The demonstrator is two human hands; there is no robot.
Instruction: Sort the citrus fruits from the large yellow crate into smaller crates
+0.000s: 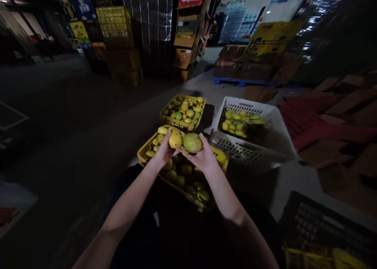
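My left hand [165,150] holds a yellow fruit [176,138] with dark specks, its thumb along the fruit's left side. Close beside it, my right hand [204,156] grips a green fruit [193,143] from the right and below. Both fruits are held over a yellow crate [143,150] filled with green and yellow fruits, some in shadow. Just behind, a smaller yellow crate [182,123] is full of similar fruits. To the right, a white crate [279,133] contains green and yellow fruits in its left part.
Flattened cardboard [338,151] lies at the right. A dark crate [326,225] is at the lower right. Stacked boxes [184,57], yellow crates [114,25] and a blue pallet [235,81] stand at the back. A pale bag is at the left edge.
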